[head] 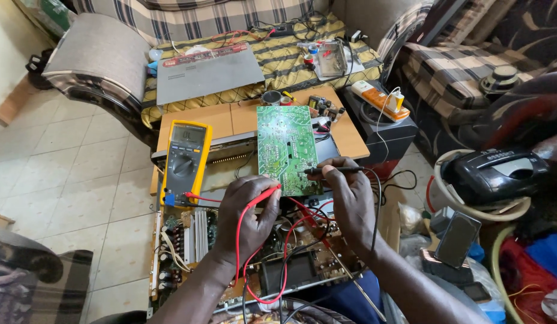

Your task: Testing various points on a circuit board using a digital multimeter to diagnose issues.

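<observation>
Your left hand (245, 219) pinches the red probe (267, 193) between thumb and fingers, its tip at the lower left edge of the green circuit board (287, 147). Your right hand (349, 195) grips the black probe (335, 170) the same way, fingers closed narrow around the shaft, with the tip meeting the board's lower right edge.

The board lies solder side up, propped across the open chassis (254, 252) at the near edge of the small wooden table (230, 117). It looks tilted and only loosely supported, so pressing hard with either probe could rock it and slide a tip across neighbouring solder joints. On a board this densely packed, that would probably bridge two points.

The red leads (272, 264) loop loosely over the exposed parts in the chassis, below your wrists. A shift of your forearm could snag them and tug a probe off its point, or drag the yellow multimeter (185, 159), which leans at the table's left edge with little holding it in place. Its face is angled toward you, but you have to look away from the tips to see it, and that is when a tip is most likely to wander.

The board is a long green rectangle, its surface covered in pale traces and small silvery joints, with no visible damage from here. Small components (323, 108) sit near the table's far right corner, well apart from your hands.
</observation>
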